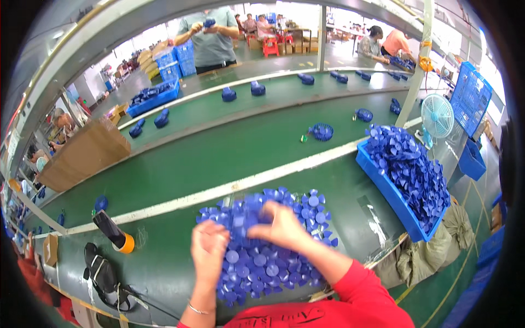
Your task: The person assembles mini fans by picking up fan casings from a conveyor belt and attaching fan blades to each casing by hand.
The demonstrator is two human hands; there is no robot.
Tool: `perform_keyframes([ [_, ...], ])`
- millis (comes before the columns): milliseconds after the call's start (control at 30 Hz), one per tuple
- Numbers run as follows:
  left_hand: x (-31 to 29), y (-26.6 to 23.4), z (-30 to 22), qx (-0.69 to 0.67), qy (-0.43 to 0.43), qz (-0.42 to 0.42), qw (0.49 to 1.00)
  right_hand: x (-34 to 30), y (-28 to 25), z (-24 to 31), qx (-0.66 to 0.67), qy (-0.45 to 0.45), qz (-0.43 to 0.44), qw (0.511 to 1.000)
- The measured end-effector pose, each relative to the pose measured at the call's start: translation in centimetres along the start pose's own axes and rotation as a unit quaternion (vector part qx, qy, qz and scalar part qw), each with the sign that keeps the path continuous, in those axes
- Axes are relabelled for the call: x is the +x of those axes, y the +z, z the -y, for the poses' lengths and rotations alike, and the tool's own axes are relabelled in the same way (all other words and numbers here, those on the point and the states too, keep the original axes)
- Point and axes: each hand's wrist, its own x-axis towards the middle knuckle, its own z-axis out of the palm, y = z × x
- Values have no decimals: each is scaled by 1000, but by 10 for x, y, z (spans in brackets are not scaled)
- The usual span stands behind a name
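On the green bench in front of me lies a spread pile of small blue fan blades (257,268), each with a round hub. Over it, my right hand (281,227) curls its thumb and fingers round a blue plastic piece (246,213), which motion blurs too much to name closer. Left of that piece is my left hand (209,246), its fingers bent inward and slightly smeared; whatever they pinch, if anything, is hidden. Both hands hover at the pile's upper half.
At right stands a blue crate (383,183) heaped with blades, near a pale blue fan (437,116). Beyond a white rail, a green conveyor (219,147) carries small blue fans (321,132). A phone (109,228) leans on an orange stand at left. A co-worker (208,41) stands across.
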Motion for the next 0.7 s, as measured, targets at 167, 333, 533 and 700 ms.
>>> perform_keyframes([
  [167,36,-99,28,84,15,-185,979,58,-50,-65,231,59,-62,969],
  [333,32,-171,79,114,26,-300,947,36,-89,-150,134,80,-227,961],
  [533,46,-150,75,224,11,-275,935,13,-96,-157,29,70,-262,962],
  [700,47,-157,86,232,16,-283,931,7,-86,-121,-132,24,-101,986],
])
